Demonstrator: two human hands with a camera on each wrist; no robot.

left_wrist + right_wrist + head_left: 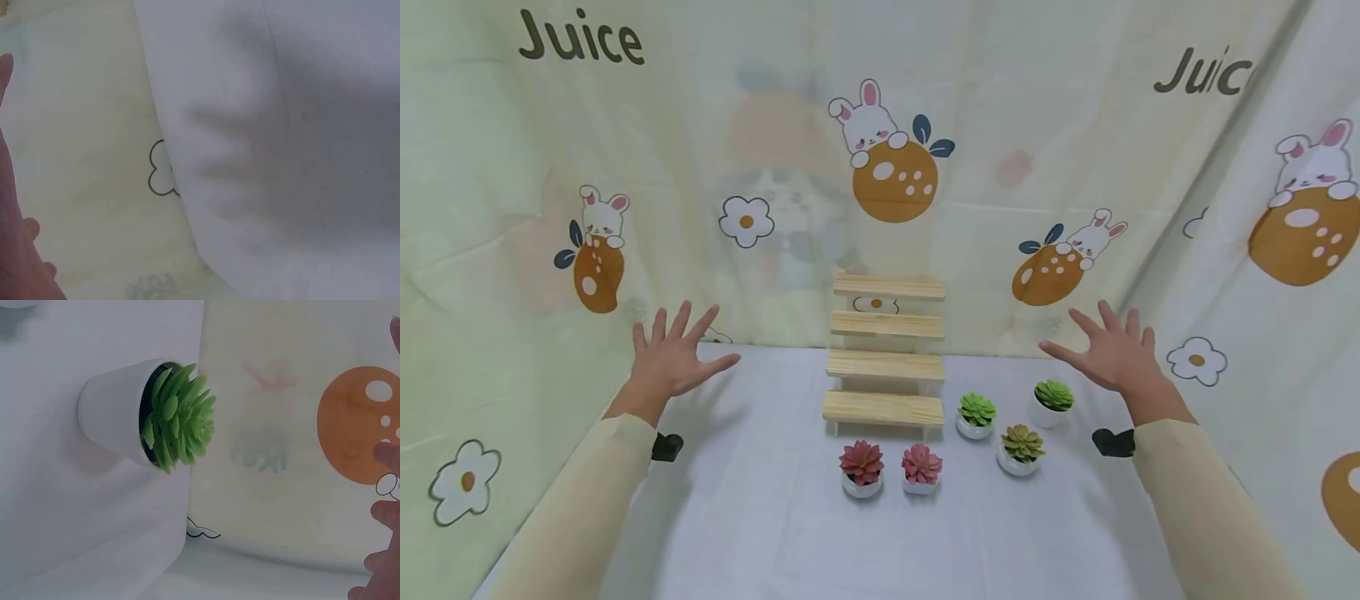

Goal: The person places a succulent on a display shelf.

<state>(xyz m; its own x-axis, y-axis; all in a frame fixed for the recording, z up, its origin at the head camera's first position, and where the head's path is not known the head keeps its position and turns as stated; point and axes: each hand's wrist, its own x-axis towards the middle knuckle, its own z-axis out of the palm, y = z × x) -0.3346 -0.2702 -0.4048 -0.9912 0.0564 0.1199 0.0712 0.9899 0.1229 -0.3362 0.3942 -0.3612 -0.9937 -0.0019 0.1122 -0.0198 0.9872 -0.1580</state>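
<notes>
Succulent count: five, each in its own white pot, all standing on the table.
Reddish ones: two, side by side at the near side of the stand; a dark red succulent left, a pink succulent right.
Green ones: three, right of the stand; a bright green succulent just beside it, an olive succulent nearer, a leafy green succulent farthest right.
Stand: one wooden stand of four stepped boards, at the table's far middle.
Hands: two, both raised, fingers spread straight and gripping nothing; the left hand well left of the stand, the right hand near the leafy green succulent.
Wrists: two black wrist pieces, one per arm; two pale sleeves.
Table: one, covered in white.
Backdrop: printed cloth behind, with four rabbits and "Juice" twice, the right one partly cut off.
</notes>
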